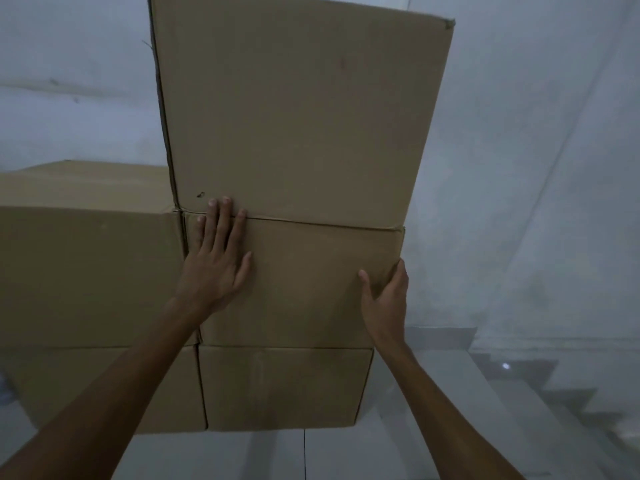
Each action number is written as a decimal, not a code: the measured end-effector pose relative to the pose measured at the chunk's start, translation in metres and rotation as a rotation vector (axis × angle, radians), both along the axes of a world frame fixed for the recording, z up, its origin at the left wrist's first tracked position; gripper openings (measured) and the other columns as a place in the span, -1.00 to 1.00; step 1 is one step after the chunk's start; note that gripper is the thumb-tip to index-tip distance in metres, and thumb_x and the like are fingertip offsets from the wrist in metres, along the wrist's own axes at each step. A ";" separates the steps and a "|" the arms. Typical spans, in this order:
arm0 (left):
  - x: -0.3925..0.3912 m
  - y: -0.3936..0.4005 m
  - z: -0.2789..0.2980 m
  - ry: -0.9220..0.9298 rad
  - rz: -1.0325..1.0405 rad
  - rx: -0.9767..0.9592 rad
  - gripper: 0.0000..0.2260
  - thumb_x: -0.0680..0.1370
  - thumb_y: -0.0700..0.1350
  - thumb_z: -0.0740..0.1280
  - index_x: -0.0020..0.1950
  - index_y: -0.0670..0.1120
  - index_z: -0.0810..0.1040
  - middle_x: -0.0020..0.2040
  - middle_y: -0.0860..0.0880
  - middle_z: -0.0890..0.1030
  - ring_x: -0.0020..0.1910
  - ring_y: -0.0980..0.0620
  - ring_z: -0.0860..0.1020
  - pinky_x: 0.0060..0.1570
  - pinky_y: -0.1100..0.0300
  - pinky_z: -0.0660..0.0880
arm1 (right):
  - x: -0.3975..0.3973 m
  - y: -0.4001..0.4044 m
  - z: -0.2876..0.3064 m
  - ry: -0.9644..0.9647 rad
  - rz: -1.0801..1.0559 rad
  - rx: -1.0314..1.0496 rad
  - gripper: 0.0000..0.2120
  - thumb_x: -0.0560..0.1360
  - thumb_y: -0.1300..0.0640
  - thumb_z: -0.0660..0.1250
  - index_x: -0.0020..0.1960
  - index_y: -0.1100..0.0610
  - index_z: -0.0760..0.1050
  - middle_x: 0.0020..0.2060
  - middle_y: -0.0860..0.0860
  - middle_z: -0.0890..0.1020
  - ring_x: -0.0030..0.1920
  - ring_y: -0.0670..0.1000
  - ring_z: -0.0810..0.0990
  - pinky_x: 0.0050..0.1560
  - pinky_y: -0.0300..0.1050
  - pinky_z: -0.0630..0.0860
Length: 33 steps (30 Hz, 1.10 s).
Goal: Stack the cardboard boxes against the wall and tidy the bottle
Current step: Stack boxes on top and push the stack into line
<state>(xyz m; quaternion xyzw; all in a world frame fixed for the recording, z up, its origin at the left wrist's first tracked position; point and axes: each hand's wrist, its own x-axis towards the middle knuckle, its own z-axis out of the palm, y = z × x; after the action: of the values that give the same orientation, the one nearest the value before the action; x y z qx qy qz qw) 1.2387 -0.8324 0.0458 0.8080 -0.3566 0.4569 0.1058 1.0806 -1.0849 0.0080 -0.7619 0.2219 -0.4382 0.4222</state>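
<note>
Three plain brown cardboard boxes stand stacked in a column against the pale wall (519, 133): the top box (298, 105), the middle box (304, 282) and the bottom box (284, 386); their faces are unprinted, lightly scuffed, with a small dark hole near the top box's lower left corner; a lower stack of boxes (86, 271) stands touching them on the left. The left hand (216, 261) lies flat on the middle box, fingers straight and slightly spread, tips crossing the seam onto the top box; the right hand (386, 299) cups the middle box's right edge, thumb on the front face, fingers round the side, mostly hidden. Grey floor tiles (346, 455) lie below.
</note>
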 end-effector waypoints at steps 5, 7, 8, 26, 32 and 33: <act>-0.008 0.001 0.002 0.040 -0.009 -0.009 -0.33 0.61 0.05 0.10 0.61 -0.19 -0.07 0.61 -0.21 -0.13 0.59 -0.22 -0.11 0.53 -0.19 -0.02 | -0.004 -0.012 0.012 -0.024 0.063 0.036 -0.24 0.49 -0.22 0.33 0.53 0.07 0.11 0.46 -0.01 0.31 0.43 0.01 0.32 0.36 -0.16 0.31; -0.009 0.004 0.004 0.050 -0.018 -0.001 -0.33 0.60 0.05 0.10 0.61 -0.19 -0.07 0.61 -0.21 -0.12 0.59 -0.22 -0.11 0.53 -0.18 -0.03 | -0.003 -0.012 0.026 -0.100 0.097 0.059 -0.26 0.49 -0.26 0.31 0.52 0.04 0.15 0.45 -0.04 0.34 0.42 -0.04 0.34 0.40 -0.08 0.34; -0.009 0.005 0.004 0.054 -0.021 0.008 -0.34 0.61 0.05 0.10 0.61 -0.19 -0.07 0.61 -0.21 -0.13 0.59 -0.21 -0.11 0.53 -0.17 -0.04 | -0.001 -0.013 0.034 -0.143 0.100 0.062 -0.26 0.49 -0.28 0.29 0.52 0.03 0.16 0.45 -0.06 0.35 0.43 -0.06 0.34 0.41 -0.02 0.36; -0.019 0.000 0.008 0.078 0.007 0.057 -0.31 0.61 0.08 0.11 0.60 -0.22 -0.09 0.60 -0.23 -0.17 0.58 -0.23 -0.16 0.51 -0.23 -0.08 | 0.023 -0.003 0.083 -0.334 0.073 0.123 -0.42 0.53 -0.17 0.31 0.46 0.04 0.30 0.30 -0.12 0.50 0.27 -0.15 0.46 0.16 -0.49 0.35; -0.022 -0.005 0.008 0.077 0.022 0.061 -0.31 0.60 0.07 0.13 0.61 -0.21 -0.06 0.61 -0.23 -0.14 0.59 -0.23 -0.13 0.51 -0.23 -0.12 | 0.026 -0.007 0.082 -0.312 0.049 0.138 -0.39 0.53 -0.18 0.30 0.48 0.05 0.26 0.35 -0.09 0.47 0.34 -0.09 0.43 0.30 -0.25 0.34; -0.022 -0.004 0.008 0.079 0.020 0.057 -0.31 0.60 0.07 0.13 0.61 -0.20 -0.06 0.61 -0.22 -0.14 0.59 -0.22 -0.13 0.51 -0.23 -0.11 | 0.026 -0.009 0.082 -0.301 0.048 0.133 -0.38 0.53 -0.19 0.30 0.48 0.04 0.26 0.35 -0.09 0.47 0.34 -0.08 0.43 0.32 -0.22 0.35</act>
<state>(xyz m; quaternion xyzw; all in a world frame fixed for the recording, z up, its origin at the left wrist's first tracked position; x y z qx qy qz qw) 1.2165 -0.8366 0.0537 0.8316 -0.3569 0.4154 0.0921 1.1069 -1.0937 0.0899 -0.6630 0.1662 -0.5216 0.5106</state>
